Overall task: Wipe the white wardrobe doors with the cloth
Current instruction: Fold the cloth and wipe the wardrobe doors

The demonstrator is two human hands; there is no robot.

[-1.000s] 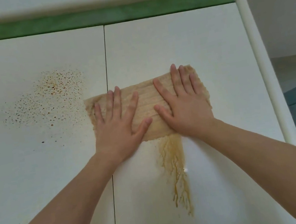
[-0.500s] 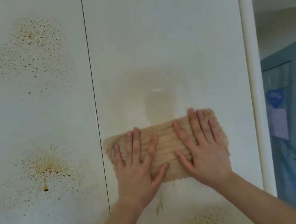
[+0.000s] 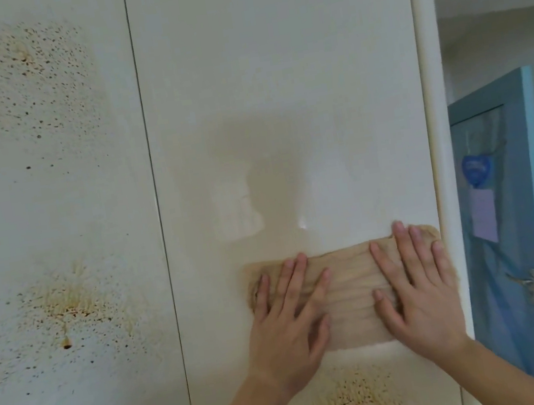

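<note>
**Brown speckles on white doors**

The wardrobe doors [image 3: 272,62] are glossy white. Orange-brown sprays of fine dots mark them: an upper stain [image 3: 26,82], a middle stain [image 3: 67,312] and a lower stain [image 3: 354,401]. The cloth [image 3: 348,290] is beige with horizontal ribs. The blue door [image 3: 506,236] carries a darker blue heart [image 3: 477,169] and a lilac note [image 3: 483,215].
</note>
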